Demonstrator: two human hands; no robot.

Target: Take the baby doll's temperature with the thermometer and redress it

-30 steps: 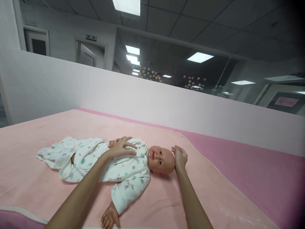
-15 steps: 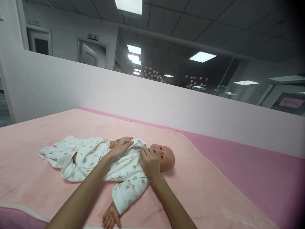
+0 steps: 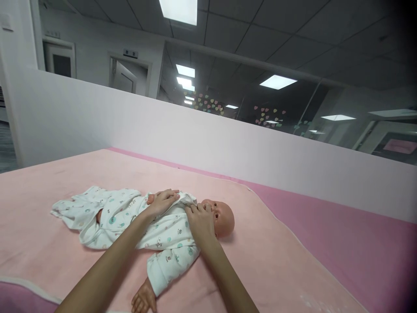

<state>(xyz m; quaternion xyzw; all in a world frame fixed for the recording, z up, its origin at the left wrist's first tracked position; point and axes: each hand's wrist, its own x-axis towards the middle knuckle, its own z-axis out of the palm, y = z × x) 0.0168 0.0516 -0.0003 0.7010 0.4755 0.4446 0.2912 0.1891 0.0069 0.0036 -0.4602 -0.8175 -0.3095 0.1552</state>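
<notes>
Baby doll (image 3: 174, 232) lying on its back on a pale pink sheet (image 3: 280, 261), nearer the near edge than the far one; head (image 3: 225, 221) pointing toward the right edge, trouser end toward the left. It is wearing a printed white baby outfit (image 3: 112, 213). One sleeved arm is stretching toward the near edge, its doll hand (image 3: 143, 297) lying palm-down there.

Left hand (image 3: 164, 202) is resting over the doll's chest, fingers extended and close together, with a fold of cloth rising beside the fingertips; cannot tell whether the grip is pinching it. The other doll hand (image 3: 150, 198) is showing just beside the wrist.

Right hand (image 3: 201, 224) is bending over the collar and chin, covering part of the mouth. Fingers are curling in, grip narrow; cannot tell whether cloth is caught in it.

Darker pink padding (image 3: 312, 206) is showing past the sheet's right edge; a white partition (image 3: 202, 134) is standing along the far side.
</notes>
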